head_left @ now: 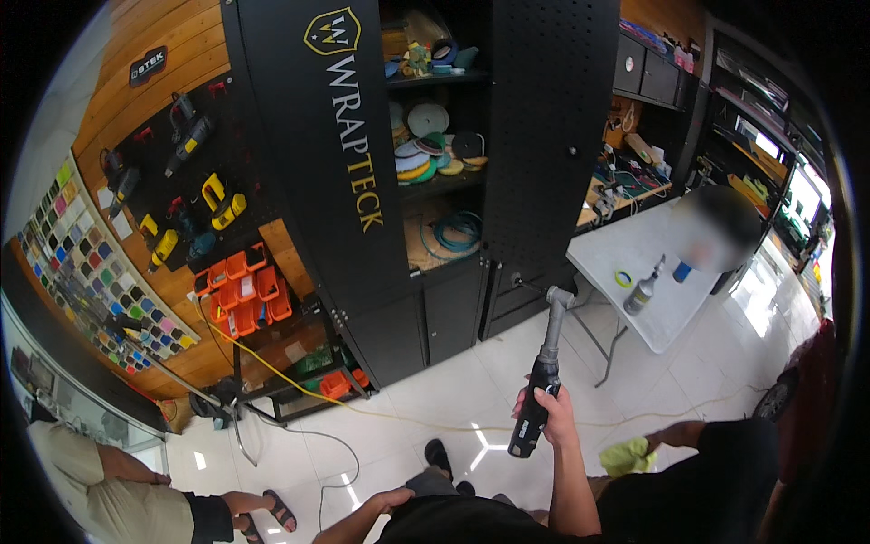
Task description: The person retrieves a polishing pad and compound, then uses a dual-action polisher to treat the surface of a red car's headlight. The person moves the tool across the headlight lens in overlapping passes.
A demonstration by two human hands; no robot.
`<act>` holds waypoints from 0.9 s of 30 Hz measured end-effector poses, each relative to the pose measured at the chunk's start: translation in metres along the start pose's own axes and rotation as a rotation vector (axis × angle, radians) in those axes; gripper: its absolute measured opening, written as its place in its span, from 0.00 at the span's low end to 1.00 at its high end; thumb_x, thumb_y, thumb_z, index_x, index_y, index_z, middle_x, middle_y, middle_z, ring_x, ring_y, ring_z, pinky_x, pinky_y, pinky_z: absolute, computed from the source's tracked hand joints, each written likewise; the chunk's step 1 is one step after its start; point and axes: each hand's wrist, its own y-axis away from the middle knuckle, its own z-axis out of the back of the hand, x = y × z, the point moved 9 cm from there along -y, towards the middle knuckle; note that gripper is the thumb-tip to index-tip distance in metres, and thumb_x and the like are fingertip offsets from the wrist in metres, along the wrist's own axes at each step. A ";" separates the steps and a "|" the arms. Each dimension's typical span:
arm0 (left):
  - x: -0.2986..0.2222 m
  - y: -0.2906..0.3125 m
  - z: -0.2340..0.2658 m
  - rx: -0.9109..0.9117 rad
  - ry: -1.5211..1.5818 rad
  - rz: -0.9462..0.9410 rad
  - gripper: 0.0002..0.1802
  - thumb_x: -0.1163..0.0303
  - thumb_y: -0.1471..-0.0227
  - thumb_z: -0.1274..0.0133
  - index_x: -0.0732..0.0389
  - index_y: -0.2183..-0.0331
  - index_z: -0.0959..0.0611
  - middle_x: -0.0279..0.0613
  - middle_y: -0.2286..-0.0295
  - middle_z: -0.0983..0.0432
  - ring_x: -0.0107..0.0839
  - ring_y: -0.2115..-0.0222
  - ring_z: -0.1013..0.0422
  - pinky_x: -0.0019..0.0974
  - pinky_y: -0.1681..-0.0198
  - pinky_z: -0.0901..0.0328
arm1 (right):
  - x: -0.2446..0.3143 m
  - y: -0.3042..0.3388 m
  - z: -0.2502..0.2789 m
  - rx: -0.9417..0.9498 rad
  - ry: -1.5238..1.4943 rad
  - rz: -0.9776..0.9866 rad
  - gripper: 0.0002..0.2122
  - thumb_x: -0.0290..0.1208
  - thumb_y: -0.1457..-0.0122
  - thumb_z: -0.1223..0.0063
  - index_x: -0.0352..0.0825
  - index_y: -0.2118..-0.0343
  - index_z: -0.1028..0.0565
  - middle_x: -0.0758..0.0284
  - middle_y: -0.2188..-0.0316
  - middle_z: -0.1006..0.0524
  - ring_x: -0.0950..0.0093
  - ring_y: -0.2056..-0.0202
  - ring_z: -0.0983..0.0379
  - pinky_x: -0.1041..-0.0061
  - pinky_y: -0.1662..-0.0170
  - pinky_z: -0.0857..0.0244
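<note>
Low in frame, the left hand is seen, its finger spacing unclear. At lower centre, one black-and-grey long-necked power tool is clamped by fingers of the right hand, best steadied by its grip. At right, on one white rectangular table, one grey spray bottle and one yellow-green ring are counted.

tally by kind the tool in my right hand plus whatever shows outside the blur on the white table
Power tool, in the right hand: 1
Spray bottle: 1
Yellow-green ring: 1
Blue object, exact kind unclear: 1
Total: 4
</note>
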 end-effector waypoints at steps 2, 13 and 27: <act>-0.066 -0.002 0.037 0.074 -0.335 -0.033 0.34 0.51 0.40 0.50 0.59 0.38 0.30 0.47 0.40 0.35 0.38 0.44 0.33 0.38 0.56 0.26 | 0.000 -0.044 -0.002 0.029 0.016 0.007 0.18 0.32 0.40 0.42 0.28 0.51 0.31 0.59 0.69 0.21 0.68 0.71 0.21 0.67 0.65 0.23; -0.649 0.578 -0.004 -1.075 -1.008 -1.718 0.18 0.71 0.42 0.48 0.65 0.50 0.21 0.51 0.52 0.24 0.44 0.52 0.26 0.41 0.48 0.32 | 0.018 -0.145 0.035 0.020 0.264 -0.063 0.15 0.31 0.42 0.39 0.30 0.57 0.29 0.62 0.71 0.21 0.72 0.70 0.22 0.71 0.63 0.27; -0.916 0.772 0.018 -1.952 -1.429 -0.993 0.22 0.64 0.41 0.46 0.64 0.48 0.20 0.58 0.56 0.20 0.50 0.53 0.23 0.45 0.47 0.30 | 0.028 -0.324 0.036 0.456 0.321 -0.249 0.17 0.27 0.47 0.32 0.30 0.55 0.24 0.69 0.66 0.21 0.80 0.64 0.26 0.78 0.57 0.32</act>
